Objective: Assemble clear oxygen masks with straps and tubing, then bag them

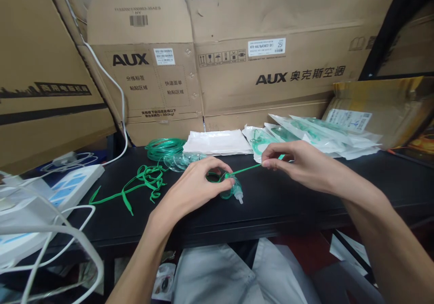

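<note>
The green mask [234, 187] is pinched between the thumb and curled fingers of the left hand [200, 177], over the desk [271, 218]; whether it touches the surface is unclear. It looks light, thin-walled and flexible, probably a little slick, so its edge beside the strap [250, 168] seems the surest hold. The strap, likely soft and stretchy, runs taut rightward from the mask into the pinched fingertips of the right hand [296, 163]. Left of the mask lie loose straps [126, 201] and coiled tubing [165, 149]; behind it, a white stack [219, 142].
</note>
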The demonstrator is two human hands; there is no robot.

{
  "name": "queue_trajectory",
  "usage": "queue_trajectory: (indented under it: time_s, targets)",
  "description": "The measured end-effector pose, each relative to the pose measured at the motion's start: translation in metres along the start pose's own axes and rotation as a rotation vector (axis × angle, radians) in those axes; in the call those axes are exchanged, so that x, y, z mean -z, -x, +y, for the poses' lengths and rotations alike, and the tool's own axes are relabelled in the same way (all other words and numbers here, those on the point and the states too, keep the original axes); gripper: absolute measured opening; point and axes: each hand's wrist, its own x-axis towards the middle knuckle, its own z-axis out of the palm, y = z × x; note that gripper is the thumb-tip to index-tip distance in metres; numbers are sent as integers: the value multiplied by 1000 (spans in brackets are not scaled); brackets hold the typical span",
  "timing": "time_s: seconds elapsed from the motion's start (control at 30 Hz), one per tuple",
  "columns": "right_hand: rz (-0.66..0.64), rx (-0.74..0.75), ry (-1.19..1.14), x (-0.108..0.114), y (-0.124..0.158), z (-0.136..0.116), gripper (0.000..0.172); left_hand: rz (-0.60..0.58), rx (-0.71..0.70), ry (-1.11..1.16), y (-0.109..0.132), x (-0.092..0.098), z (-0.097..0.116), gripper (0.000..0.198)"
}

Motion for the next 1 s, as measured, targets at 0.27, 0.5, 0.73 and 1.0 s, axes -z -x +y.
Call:
queue_trajectory:
  time_s: [0.27,0.5,0.73,1.0]
  targets:
    - [79,55,-53,-18,-2,-18,17,80,-37,-63,1,-5,8,6]
    - [95,-68,-260,-46,-12,-11,40,176,-14,48,-1,-2,5,10]
    - [-192,-82,-540,-66,-18,-7,67,100,75,290,-6,-10,-1,18]
    - [-216,-90,-396,-52,-14,0,68,143,79,5,3,27,-13,28]
